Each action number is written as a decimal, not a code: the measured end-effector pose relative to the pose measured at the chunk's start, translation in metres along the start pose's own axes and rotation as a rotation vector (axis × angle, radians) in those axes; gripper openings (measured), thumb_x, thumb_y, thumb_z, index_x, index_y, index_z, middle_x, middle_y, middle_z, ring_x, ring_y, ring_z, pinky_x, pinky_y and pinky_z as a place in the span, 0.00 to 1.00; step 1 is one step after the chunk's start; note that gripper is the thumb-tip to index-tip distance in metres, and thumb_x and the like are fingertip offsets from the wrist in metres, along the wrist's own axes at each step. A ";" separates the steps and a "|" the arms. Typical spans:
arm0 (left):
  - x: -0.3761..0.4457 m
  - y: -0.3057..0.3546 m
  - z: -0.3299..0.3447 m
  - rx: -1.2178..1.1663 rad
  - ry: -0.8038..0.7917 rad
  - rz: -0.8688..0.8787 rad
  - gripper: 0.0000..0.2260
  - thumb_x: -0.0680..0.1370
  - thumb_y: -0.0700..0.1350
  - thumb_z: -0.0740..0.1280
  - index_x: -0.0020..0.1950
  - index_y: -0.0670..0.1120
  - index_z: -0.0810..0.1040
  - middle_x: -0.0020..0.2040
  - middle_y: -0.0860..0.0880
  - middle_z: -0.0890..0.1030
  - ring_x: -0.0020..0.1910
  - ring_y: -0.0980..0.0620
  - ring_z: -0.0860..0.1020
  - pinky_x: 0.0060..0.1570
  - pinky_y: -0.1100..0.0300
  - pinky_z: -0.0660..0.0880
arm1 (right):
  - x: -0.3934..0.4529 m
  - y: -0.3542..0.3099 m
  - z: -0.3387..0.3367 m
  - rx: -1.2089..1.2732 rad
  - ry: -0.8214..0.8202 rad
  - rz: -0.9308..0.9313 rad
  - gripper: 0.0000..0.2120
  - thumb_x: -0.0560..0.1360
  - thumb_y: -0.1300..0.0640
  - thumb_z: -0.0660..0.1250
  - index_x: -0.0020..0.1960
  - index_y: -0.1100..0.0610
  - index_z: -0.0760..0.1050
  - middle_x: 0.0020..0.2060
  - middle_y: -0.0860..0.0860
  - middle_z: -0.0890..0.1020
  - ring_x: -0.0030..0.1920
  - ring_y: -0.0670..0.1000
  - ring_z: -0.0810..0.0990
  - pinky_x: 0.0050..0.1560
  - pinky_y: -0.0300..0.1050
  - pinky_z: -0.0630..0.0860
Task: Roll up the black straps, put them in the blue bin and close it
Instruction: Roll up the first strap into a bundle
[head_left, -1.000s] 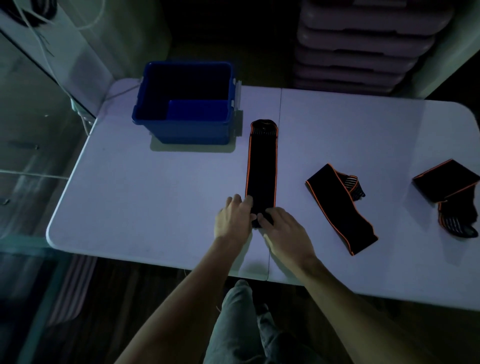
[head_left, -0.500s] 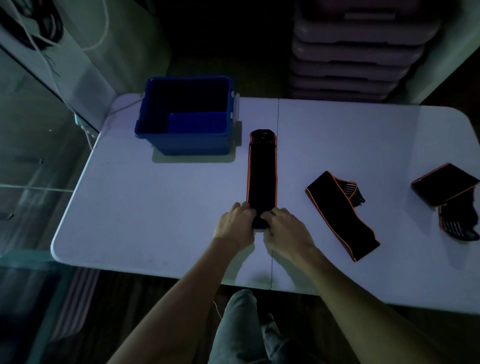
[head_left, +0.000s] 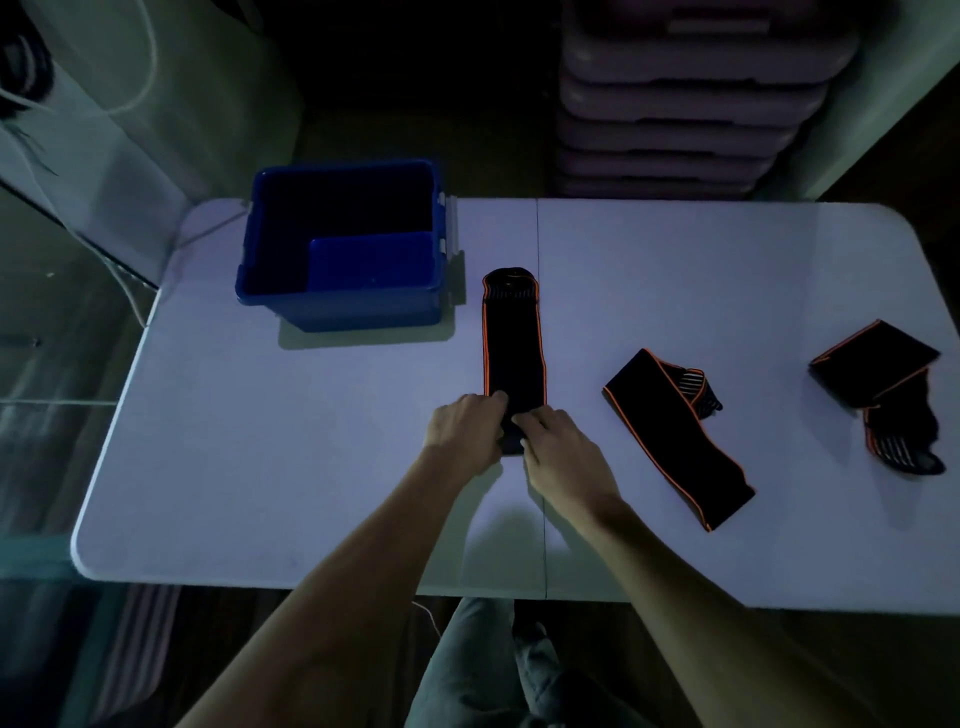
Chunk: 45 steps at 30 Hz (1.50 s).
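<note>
A black strap with orange edges (head_left: 511, 343) lies straight on the white table (head_left: 291, 457), running away from me. My left hand (head_left: 465, 431) and my right hand (head_left: 558, 449) both grip its near end, which is curled into a small roll between the fingers. A second black strap (head_left: 675, 441) lies loosely folded to the right. A third strap (head_left: 883, 384) lies crumpled at the far right. The open blue bin (head_left: 343, 244) stands at the back left with nothing visible inside it.
A stack of pale plastic containers (head_left: 685, 98) stands behind the table. A white cabinet with cables (head_left: 78, 156) is at the left. My knees show below the table's near edge. The scene is dim.
Both hands have closed on the strap's near end and rolled it a little away from me, so the flat part is shorter. The other straps and the bin have not moved.
</note>
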<state>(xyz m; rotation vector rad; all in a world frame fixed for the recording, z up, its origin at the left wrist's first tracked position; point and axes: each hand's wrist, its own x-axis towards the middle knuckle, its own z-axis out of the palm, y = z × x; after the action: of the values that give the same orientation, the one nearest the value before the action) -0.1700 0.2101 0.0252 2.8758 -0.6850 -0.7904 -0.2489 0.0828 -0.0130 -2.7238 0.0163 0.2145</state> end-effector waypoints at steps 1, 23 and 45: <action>0.001 -0.002 0.003 -0.029 0.047 0.010 0.11 0.76 0.42 0.65 0.59 0.46 0.74 0.55 0.45 0.79 0.56 0.42 0.78 0.43 0.51 0.72 | 0.003 -0.001 -0.001 0.004 -0.001 0.018 0.18 0.77 0.63 0.63 0.66 0.56 0.71 0.59 0.55 0.78 0.56 0.56 0.77 0.49 0.54 0.81; 0.010 -0.032 0.024 0.044 0.096 0.245 0.31 0.75 0.54 0.70 0.74 0.50 0.61 0.75 0.54 0.66 0.67 0.47 0.69 0.58 0.51 0.72 | 0.012 0.004 0.002 -0.086 -0.032 0.020 0.25 0.73 0.52 0.71 0.65 0.61 0.71 0.62 0.58 0.74 0.63 0.58 0.73 0.39 0.53 0.84; 0.044 -0.028 -0.004 -0.368 0.086 0.084 0.16 0.79 0.49 0.64 0.66 0.48 0.72 0.60 0.47 0.77 0.58 0.45 0.75 0.51 0.47 0.77 | 0.082 0.037 -0.040 0.240 -0.194 0.031 0.09 0.76 0.54 0.66 0.53 0.56 0.76 0.45 0.50 0.75 0.49 0.54 0.76 0.45 0.52 0.76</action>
<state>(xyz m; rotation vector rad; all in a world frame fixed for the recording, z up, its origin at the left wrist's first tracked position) -0.1229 0.2158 0.0024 2.5161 -0.5766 -0.6932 -0.1638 0.0343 -0.0041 -2.4554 0.0272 0.4542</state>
